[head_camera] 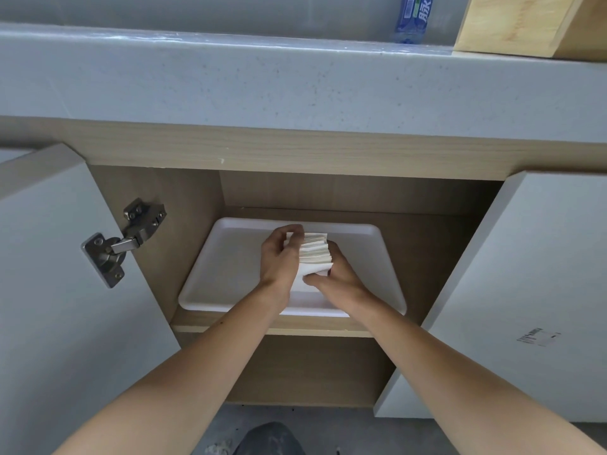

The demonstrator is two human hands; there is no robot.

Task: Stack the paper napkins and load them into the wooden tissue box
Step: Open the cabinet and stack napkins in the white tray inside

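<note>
A stack of white paper napkins (pixel 314 254) stands on edge over a white tray (pixel 230 257) on the shelf inside an open cabinet. My left hand (pixel 279 257) clasps the stack's left side with fingers curled over the top. My right hand (pixel 338 274) presses the right side, its thumb under the front lower corner. The napkins' edges fan slightly unevenly between both hands. A light wooden box (pixel 519 24) sits on the grey countertop at the upper right, partly cut off by the frame.
Two white cabinet doors stand open, the left door (pixel 49 290) with a metal hinge (pixel 121 241), the right door (pixel 525 290) angled outward. A blue-labelled bottle (pixel 414 18) stands on the countertop (pixel 295 77) beside the wooden box. My shoe (pixel 269 438) shows on the grey floor below.
</note>
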